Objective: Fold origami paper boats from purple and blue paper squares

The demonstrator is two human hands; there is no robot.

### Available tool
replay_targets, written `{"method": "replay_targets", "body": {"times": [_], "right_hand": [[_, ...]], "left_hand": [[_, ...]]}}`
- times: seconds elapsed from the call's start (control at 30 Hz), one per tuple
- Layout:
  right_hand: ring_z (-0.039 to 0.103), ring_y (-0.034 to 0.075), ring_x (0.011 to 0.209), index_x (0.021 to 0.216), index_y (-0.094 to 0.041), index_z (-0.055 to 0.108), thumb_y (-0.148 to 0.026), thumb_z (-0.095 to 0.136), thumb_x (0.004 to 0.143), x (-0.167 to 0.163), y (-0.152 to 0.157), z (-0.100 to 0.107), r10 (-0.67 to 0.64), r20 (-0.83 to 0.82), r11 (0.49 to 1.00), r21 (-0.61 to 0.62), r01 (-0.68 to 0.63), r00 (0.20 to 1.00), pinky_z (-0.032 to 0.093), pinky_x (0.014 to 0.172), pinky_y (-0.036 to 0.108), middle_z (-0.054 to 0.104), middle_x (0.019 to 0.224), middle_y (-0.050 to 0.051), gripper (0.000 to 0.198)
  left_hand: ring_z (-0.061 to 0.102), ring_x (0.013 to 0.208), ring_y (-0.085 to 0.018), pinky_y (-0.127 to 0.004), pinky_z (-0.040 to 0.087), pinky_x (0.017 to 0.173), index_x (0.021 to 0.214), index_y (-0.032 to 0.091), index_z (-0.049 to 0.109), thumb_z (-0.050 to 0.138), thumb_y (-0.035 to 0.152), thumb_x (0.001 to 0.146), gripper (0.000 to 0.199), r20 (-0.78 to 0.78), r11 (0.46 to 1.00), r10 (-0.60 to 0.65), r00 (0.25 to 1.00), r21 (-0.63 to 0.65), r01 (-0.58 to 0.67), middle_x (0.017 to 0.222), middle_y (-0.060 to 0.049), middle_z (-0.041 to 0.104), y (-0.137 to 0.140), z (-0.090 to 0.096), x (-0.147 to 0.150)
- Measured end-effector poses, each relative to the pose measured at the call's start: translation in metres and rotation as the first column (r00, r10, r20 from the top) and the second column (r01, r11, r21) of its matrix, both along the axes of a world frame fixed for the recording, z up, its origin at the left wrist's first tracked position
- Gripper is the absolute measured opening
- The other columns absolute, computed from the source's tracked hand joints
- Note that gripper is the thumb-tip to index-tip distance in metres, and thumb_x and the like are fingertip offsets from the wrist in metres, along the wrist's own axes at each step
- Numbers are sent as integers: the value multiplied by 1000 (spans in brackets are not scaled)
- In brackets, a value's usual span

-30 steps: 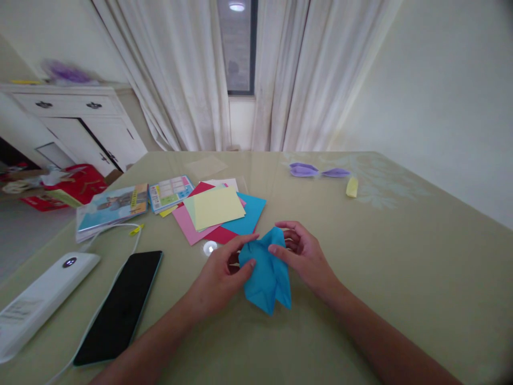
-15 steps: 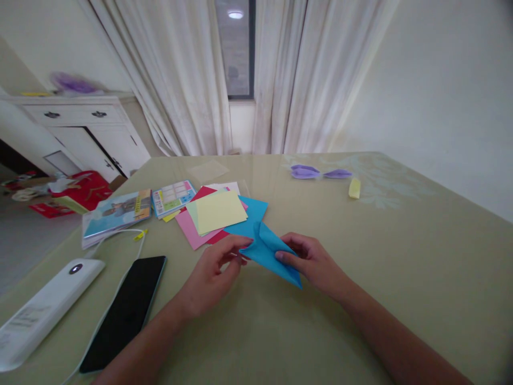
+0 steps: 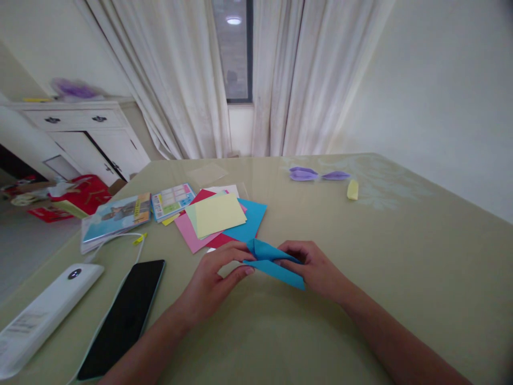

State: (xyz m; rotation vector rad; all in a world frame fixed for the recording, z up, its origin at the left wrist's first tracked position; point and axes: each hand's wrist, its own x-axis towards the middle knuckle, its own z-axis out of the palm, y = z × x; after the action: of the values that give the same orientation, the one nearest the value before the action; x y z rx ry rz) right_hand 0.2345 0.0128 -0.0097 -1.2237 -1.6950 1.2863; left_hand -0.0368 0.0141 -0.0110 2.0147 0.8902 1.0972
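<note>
A blue sheet of folding paper (image 3: pixel 276 271), partly folded with a raised flap, is held between my two hands above the table. My left hand (image 3: pixel 218 275) pinches its left end, thumb in front and fingers behind. Around the right end, my right hand (image 3: pixel 310 264) has its thumb inside the fold and its fingers behind. Just beyond the hands lies a fanned stack of coloured paper, with a pale yellow sheet (image 3: pixel 220 214) on top and a flat blue sheet (image 3: pixel 250 219) under it.
On the left are a black phone (image 3: pixel 124 318), a white power bank (image 3: pixel 48 318) with a cable, a booklet (image 3: pixel 116 216) and a printed card (image 3: pixel 173 201). Purple folded papers (image 3: pixel 303 174) and a small yellow folded piece (image 3: pixel 352 190) sit at the far right.
The blue paper has tipped so that its fold opens toward me. My left thumb has shifted onto its near edge, and my right hand keeps its hold.
</note>
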Motion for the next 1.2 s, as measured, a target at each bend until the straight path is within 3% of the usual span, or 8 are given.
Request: {"method": "replay_targets", "body": {"times": [0.23, 0.33, 0.53, 0.77, 1.0, 1.2], "right_hand": [[72, 24, 88, 104, -24, 83, -39, 80, 91, -2, -4, 7, 24, 19, 999, 33, -25, 1000, 53, 77, 32, 81, 96, 3, 20], [70, 22, 83, 107, -24, 81, -41, 79, 92, -3, -6, 7, 25, 12, 1000, 13, -25, 1000, 51, 72, 31, 81, 94, 3, 23], [63, 18, 71, 102, -23, 76, -42, 79, 91, -3, -8, 6, -4, 6, 1000, 0, 4, 1000, 46, 62, 27, 73, 80, 1, 22], [67, 18, 76, 113, -22, 71, -38, 81, 85, -1, -8, 9, 35, -43, 998, -52, -37, 998, 53, 67, 28, 72, 88, 2, 34], [59, 15, 68, 85, -19, 71, -35, 73, 91, 0, -9, 14, 28, 96, 991, 128, -41, 995, 46, 62, 26, 68, 76, 0, 17], [60, 15, 69, 93, -19, 74, -24, 72, 87, -3, -13, 13, 32, 113, 980, 193, -54, 993, 48, 63, 26, 69, 79, 0, 8]], "left_hand": [[76, 107, -23, -33, 62, 90, 111, 27, 82, 72, 35, 102, 17, 89, 997, -2, 996, -83, 10, 117, -7, 80, -6, 7, 2], [76, 105, -23, -33, 62, 90, 108, 26, 82, 81, 32, 95, 14, 108, 994, 11, 994, -112, 2, 113, -7, 81, -6, 5, 5], [77, 97, -19, -30, 60, 88, 100, 27, 83, 80, 24, 95, 6, 111, 998, -8, 994, -66, 16, 104, -3, 82, -2, 2, 6], [76, 91, -19, -29, 62, 82, 103, 23, 79, 79, 21, 95, 8, 127, 996, 85, 988, 23, -88, 101, -5, 80, -2, -3, 3], [75, 98, -18, -27, 63, 84, 110, 27, 78, 81, 23, 95, 16, 163, 1000, 30, 986, 3, -31, 106, -3, 80, -5, 0, 5], [73, 88, -14, -24, 62, 79, 108, 25, 69, 81, 15, 93, 21, 255, 997, 76, 964, -26, -72, 100, 0, 74, -9, -2, 8]]}}
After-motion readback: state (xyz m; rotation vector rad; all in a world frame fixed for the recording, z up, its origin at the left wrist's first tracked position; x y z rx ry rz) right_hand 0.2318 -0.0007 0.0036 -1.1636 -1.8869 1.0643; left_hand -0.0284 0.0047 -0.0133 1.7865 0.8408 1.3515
